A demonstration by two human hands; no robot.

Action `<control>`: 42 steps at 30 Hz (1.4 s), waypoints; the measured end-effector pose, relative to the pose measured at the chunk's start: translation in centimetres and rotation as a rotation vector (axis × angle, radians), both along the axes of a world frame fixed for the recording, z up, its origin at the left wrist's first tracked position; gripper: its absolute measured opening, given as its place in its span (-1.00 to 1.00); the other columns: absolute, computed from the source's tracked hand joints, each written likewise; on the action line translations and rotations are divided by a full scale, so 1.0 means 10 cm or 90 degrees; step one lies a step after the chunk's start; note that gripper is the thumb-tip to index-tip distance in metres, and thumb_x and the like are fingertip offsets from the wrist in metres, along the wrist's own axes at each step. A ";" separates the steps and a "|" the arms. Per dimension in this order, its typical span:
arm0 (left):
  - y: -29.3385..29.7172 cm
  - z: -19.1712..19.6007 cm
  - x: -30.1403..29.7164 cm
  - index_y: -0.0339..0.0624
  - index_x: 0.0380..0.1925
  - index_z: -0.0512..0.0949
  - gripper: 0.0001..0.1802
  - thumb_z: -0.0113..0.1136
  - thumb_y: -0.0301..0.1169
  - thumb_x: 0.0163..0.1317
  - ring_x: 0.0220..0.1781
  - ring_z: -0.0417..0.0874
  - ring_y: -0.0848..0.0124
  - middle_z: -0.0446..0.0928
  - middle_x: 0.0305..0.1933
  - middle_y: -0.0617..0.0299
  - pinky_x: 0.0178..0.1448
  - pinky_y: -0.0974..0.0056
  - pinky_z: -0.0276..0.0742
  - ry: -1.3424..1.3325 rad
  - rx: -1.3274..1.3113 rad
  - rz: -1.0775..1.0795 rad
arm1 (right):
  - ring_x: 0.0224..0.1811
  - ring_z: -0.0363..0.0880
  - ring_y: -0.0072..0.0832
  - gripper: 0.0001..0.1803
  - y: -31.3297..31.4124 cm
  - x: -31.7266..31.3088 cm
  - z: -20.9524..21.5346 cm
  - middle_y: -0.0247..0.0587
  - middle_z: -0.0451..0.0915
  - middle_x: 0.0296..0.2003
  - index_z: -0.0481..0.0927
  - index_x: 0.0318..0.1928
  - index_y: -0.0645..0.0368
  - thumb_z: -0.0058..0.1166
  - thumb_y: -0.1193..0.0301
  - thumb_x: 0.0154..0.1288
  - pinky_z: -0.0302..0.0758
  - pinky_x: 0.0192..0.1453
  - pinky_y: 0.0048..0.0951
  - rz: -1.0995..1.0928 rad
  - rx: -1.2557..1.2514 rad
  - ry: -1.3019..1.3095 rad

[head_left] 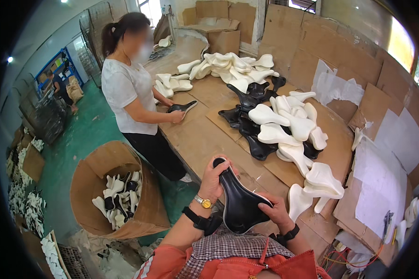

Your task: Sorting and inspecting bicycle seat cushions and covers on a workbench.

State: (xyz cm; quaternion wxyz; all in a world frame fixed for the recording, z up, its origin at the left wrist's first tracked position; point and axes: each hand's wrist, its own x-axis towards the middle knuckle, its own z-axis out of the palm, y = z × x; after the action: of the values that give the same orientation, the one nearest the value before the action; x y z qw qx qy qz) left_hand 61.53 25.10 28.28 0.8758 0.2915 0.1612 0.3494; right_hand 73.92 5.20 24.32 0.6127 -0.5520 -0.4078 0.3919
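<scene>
A black bicycle saddle (pixel 239 200) with a pale rim is held up before my body, its narrow nose pointing away and to the left. My left hand (pixel 212 179) wraps round the nose, thumb near the tip. At the wide rear, my right hand (pixel 277 210) grips the right edge, its thumb on the black face. The saddle's underside is hidden. Just beyond my right hand lie white saddle pieces (pixel 321 179) on the cardboard-covered table (pixel 202 156). Farther off, more white pieces (pixel 284 123) are heaped over black saddles (pixel 258 149).
Across the table's left side, a co-worker (pixel 130 88) holds another black saddle (pixel 182 108). A big pile of white pieces (pixel 233 67) sits at the back. Left of me stands a round cardboard bin (pixel 146 209) holding white and black pieces. Cardboard sheets (pixel 307 42) wall the far right.
</scene>
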 end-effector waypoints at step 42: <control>0.05 -2.37 -0.30 0.00 -0.01 0.41 -0.54 0.12 -0.03 0.17 -0.32 0.53 0.45 0.48 -0.19 0.36 -0.24 0.32 0.42 0.548 0.072 -0.562 | -0.09 0.48 -0.56 -0.54 -0.49 0.18 -0.82 -0.28 0.56 -0.12 0.48 0.09 0.30 0.13 0.31 0.24 0.40 0.05 -0.52 -0.222 -0.140 0.122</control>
State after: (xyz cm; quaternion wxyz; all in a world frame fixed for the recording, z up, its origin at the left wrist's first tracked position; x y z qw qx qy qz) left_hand 58.50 25.57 4.55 0.7774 0.4915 0.3452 -0.1868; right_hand 75.71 0.26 16.11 0.6432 -0.6382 -0.2009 0.3724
